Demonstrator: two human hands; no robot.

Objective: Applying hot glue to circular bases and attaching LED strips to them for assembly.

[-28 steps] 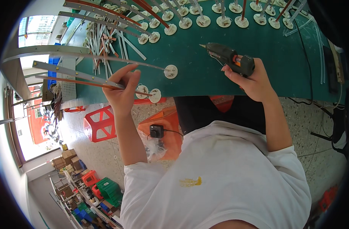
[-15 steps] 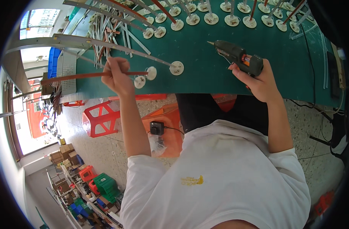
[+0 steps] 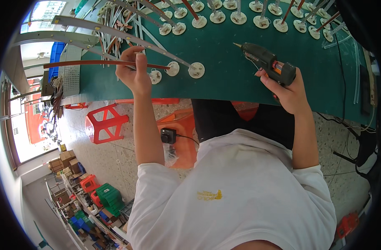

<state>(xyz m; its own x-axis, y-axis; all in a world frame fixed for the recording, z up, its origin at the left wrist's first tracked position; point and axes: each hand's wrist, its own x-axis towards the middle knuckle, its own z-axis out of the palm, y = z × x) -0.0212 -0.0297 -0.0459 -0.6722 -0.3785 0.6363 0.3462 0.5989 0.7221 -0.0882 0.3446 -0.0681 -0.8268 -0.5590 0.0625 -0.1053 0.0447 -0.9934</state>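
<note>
My left hand (image 3: 134,75) is beside a thin reddish-brown strip (image 3: 86,62), thumb and fingers apart, with the strip passing between them. That strip rises from a round white base (image 3: 172,68) on the table. Close by are another round base (image 3: 155,76), partly behind my wrist, and a pale strip (image 3: 144,42) with small yellowish spots on its own base (image 3: 196,70). My right hand (image 3: 288,91) is closed round the handle of a black glue gun (image 3: 265,62), an orange part showing in its side. Its nozzle points to the far left, above the table.
Several strips on round white bases (image 3: 238,18) stand along the far side of the green table (image 3: 223,85). Loose strips (image 3: 115,37) lie in a pile at the far left. A black cable (image 3: 341,75) and clear strips (image 3: 357,75) lie at right. Red stools (image 3: 106,123) stand below.
The fingers of my left hand have loosened from the reddish-brown strip, whose base now rests farther from me on the table. The glue gun stays in my right hand, slightly farther right in view.
</note>
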